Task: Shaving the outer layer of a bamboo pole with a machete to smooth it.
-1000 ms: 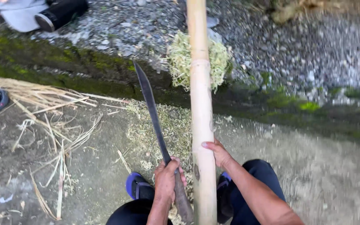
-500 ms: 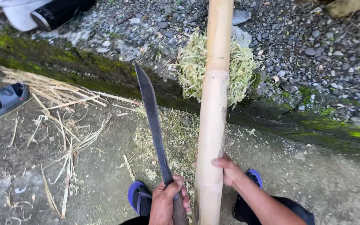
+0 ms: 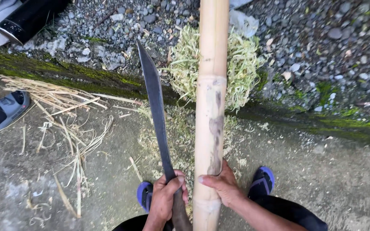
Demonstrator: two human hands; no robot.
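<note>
A thick pale bamboo pole (image 3: 210, 107) runs from between my legs up and away across the ground. My right hand (image 3: 223, 185) grips it low down, just above a node. My left hand (image 3: 168, 197) is closed round the handle of a long dark machete (image 3: 155, 107). The blade points up and away, just left of the pole and nearly parallel to it. A heap of greenish bamboo shavings (image 3: 240, 64) lies under the pole at the edge of the gravel.
Blue sandals (image 3: 262, 182) are on my feet on the concrete. Dry bamboo strips (image 3: 61, 102) lie scattered at the left. Another person's grey shoe (image 3: 6, 109) shows at the left edge. A mossy kerb (image 3: 86, 79) and gravel (image 3: 322, 34) lie beyond, with a black cylinder (image 3: 26, 19) at top left.
The view has moved closer and tilted down. The pole now stands more upright in frame, and the machete blade has stayed beside it. Both hands keep their grips.
</note>
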